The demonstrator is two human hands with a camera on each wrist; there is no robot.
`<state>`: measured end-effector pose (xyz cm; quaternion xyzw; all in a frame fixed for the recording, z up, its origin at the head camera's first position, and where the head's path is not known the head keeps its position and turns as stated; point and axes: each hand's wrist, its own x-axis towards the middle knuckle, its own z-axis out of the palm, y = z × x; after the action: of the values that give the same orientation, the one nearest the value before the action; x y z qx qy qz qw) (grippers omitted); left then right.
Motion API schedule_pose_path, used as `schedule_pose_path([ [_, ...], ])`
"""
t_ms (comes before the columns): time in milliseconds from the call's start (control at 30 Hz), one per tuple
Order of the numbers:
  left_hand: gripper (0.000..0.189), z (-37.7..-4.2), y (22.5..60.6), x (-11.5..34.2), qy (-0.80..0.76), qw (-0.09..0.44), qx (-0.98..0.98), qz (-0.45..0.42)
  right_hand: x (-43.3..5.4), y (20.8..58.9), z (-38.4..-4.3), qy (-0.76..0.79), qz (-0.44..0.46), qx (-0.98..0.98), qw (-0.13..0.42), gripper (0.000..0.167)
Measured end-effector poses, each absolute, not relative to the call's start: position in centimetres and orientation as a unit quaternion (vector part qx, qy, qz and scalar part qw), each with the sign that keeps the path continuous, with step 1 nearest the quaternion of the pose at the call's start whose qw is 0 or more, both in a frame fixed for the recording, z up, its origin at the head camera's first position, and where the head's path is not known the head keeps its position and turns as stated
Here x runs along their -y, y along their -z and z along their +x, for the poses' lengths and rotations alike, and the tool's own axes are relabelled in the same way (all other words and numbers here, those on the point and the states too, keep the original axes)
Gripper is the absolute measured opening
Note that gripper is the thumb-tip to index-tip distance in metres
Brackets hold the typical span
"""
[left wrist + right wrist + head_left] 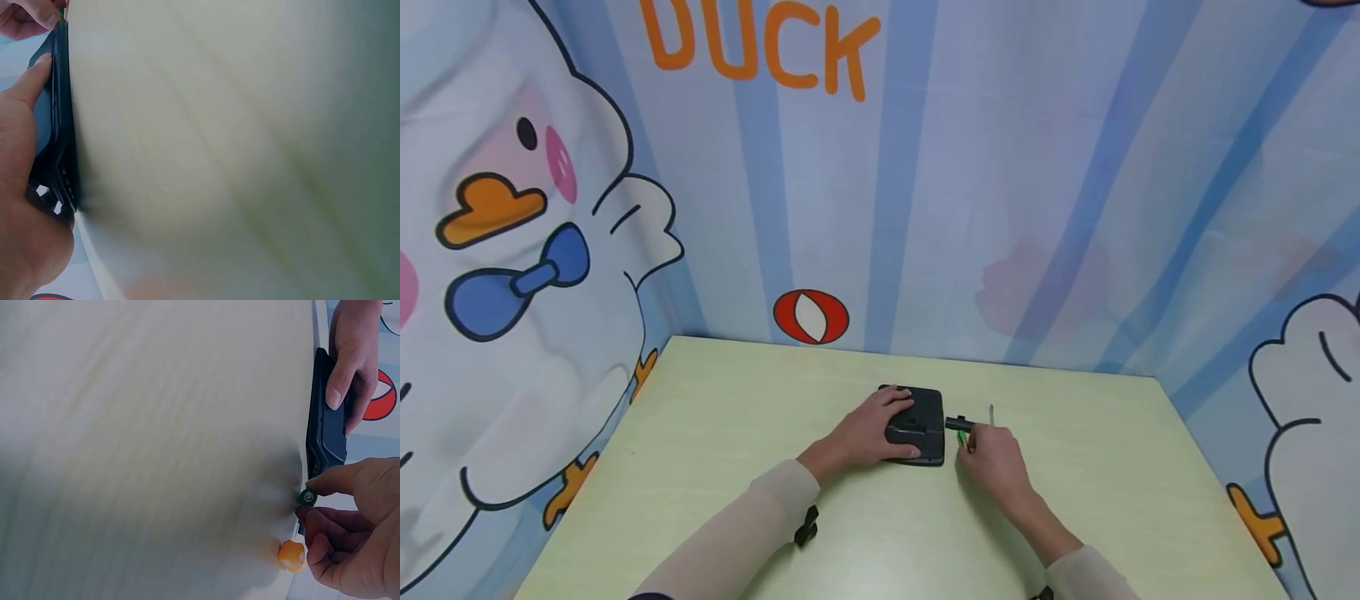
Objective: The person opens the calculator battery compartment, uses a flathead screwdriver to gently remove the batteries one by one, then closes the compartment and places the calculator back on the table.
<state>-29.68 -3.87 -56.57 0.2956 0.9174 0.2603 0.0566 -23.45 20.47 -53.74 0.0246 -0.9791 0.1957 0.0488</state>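
Note:
A flat black plastic device (pixel 928 408) with rounded corners lies on the table. My left hand (pixel 874 429) rests across its left part, the thumb straight along the near side of the top face and the fingers over the far side. Just off the device's right edge, my right hand (pixel 996 462) pinches a small green battery (pixel 308 497) between thumb and fingers; its round metal end shows in the right wrist view. A small black plastic piece (pixel 957 423) is right by the fingertips, partly hidden by the right hand.
Beyond the right hand a thin metal shaft (pixel 992 414) sticks up in view. An orange object (pixel 292 556) lies beside the right hand in the right wrist view. The pale table (pixel 737 392) ends at a curtain (pixel 925 208) printed with ducks.

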Motion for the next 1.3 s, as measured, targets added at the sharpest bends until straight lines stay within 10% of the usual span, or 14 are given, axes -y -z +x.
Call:
schedule_pose_path([
  [1300,0.091,-29.7,56.5,3.9,-0.251,0.058,-0.918,0.302,-23.2,52.5,-24.5,-0.184,0.113,0.973,0.079,0.02],
])
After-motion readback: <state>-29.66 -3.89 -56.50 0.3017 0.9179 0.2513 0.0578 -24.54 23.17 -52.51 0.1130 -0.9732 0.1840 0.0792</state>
